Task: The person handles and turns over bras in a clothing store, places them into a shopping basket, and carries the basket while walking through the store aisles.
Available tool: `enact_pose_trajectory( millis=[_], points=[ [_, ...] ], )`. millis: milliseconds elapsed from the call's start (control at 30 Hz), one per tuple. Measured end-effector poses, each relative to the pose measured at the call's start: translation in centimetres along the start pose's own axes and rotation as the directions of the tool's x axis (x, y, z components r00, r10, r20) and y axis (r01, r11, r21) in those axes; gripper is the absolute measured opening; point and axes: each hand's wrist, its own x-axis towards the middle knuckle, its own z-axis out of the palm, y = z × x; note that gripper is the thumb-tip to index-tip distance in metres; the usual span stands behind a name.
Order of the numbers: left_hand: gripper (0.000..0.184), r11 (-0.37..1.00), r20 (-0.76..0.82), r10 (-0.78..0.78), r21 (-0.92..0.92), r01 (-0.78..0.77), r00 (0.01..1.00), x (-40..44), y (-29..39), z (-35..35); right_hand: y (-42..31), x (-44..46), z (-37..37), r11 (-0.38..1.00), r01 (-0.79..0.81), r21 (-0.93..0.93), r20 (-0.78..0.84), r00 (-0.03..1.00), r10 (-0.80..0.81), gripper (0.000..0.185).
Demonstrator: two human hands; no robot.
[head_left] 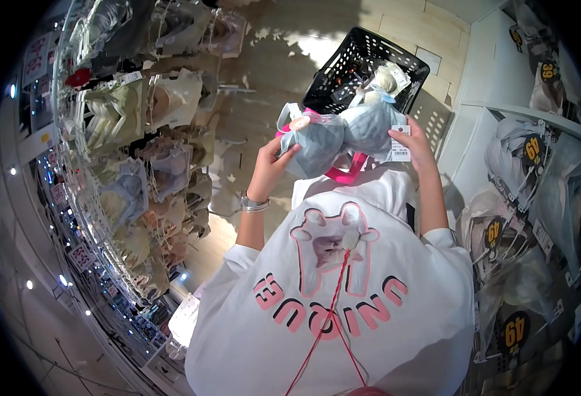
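Note:
A pale blue bra (369, 127) is stretched between my two hands in front of my chest. My left hand (274, 166) grips the outer edge of its left cup, the thumb lying on the front. At the other cup, my right hand (422, 146) is closed on the edge, with its thumb against a white price tag (400, 144) that has a barcode. Something bright pink (348, 173), strap-like, shows behind and below the bra; how it is held is hidden. A small round label sits near the top of the left cup.
A black perforated shopping basket (419, 66) with several items in it stands on the floor beyond my hands. Racks of hanging bras (115, 112) line the left side. On the right, more bras (511, 155) hang with round black price signs (533, 151).

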Motion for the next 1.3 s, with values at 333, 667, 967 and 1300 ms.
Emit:
enact_pose_trajectory(
  millis=[333, 667, 967, 1300],
  points=[
    [0.026, 0.841, 0.064, 0.424, 0.342, -0.419, 0.903, -1.3, 2.7, 1.4, -0.2, -0.5, -1.0, 0.994, 0.058, 0.093, -0.045, 0.998, -0.054, 0.046],
    [0.027, 0.872, -0.039, 0.405, 0.319, -0.372, 0.914, -1.5, 1.9, 1.8, 0.4, -0.2, 0.2, 0.996, 0.07, 0.055, -0.004, 0.998, -0.07, 0.042],
    [0.02, 0.794, -0.064, 0.359, 0.545, -0.269, 0.931, -0.5, -7.8, 1.4, 4.4, 1.3, 2.1, 0.993, -0.003, -0.117, -0.017, 1.0, 0.001, 0.041],
    [0.021, 0.699, -0.077, 0.368, 0.681, -0.221, 0.927, 3.5, -6.9, 3.7, 8.7, 0.7, 0.6, 0.997, -0.051, 0.05, -0.251, 0.966, 0.062, 0.036]
  ],
)
